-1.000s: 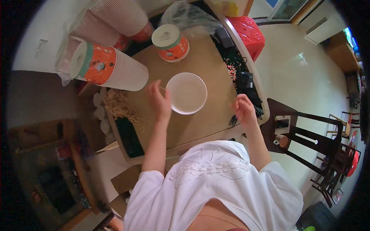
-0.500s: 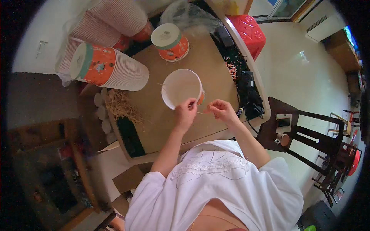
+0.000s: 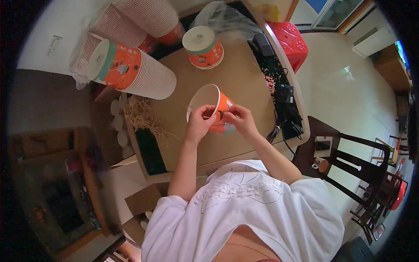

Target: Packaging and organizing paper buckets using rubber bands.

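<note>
A paper bucket [image 3: 224, 100], white inside and orange outside, is tilted on the brown board in front of me. My left hand [image 3: 200, 124] is closed on its near rim, the thumb and fingers on either side of the wall. Against the orange outer wall, my right hand [image 3: 241, 119] is closed in a pinch; whatever thin thing lies between its fingertips is too small to make out. To the left lies a pile of tan twine strands [image 3: 142, 114].
A long stack of nested buckets [image 3: 155, 77] lies at the left, with more stacks behind. One bucket [image 3: 208, 57] stands upside down at the back. Black adapters and cables [image 3: 286, 98] line the right edge, near a red stool [image 3: 290, 43] and a dark chair [image 3: 345, 153].
The bucket has tipped over so its orange side shows. My left hand now grips the rim, and my right hand has moved left to the outer wall. The thin strand no longer shows clearly.
</note>
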The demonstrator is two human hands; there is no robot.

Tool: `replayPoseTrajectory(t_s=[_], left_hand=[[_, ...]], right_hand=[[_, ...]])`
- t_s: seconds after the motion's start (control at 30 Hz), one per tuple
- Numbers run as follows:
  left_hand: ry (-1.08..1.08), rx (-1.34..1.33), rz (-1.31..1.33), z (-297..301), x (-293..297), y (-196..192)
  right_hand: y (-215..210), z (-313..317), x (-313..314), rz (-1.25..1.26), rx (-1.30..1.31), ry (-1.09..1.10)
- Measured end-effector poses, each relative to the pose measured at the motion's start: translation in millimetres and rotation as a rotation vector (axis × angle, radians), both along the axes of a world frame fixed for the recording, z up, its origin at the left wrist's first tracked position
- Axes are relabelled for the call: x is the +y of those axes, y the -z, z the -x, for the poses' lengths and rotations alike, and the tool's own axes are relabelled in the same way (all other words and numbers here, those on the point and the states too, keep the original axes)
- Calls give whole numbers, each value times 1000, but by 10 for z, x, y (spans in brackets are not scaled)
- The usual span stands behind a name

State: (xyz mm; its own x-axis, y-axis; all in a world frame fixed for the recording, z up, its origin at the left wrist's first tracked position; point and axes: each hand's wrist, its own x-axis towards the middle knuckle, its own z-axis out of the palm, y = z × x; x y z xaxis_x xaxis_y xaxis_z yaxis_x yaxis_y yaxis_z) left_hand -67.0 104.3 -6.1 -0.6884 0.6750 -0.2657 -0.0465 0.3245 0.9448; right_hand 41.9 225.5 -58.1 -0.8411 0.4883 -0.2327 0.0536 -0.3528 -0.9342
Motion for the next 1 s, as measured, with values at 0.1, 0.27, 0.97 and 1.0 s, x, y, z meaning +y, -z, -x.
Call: replayPoseTrajectory(t_s=[0.1, 0.27, 0.97, 1.0], left_hand=[[44, 5, 24, -8, 27, 15], [27, 83, 99, -43, 100, 104], [22, 228, 188, -159, 200, 264], [22, 228, 189, -165, 200, 267]], right_hand=[[67, -3, -5, -32, -8, -32], [263, 22, -33, -28, 80, -18], [143, -154, 21, -517, -53, 92], [130, -160, 19, -517, -52, 92]])
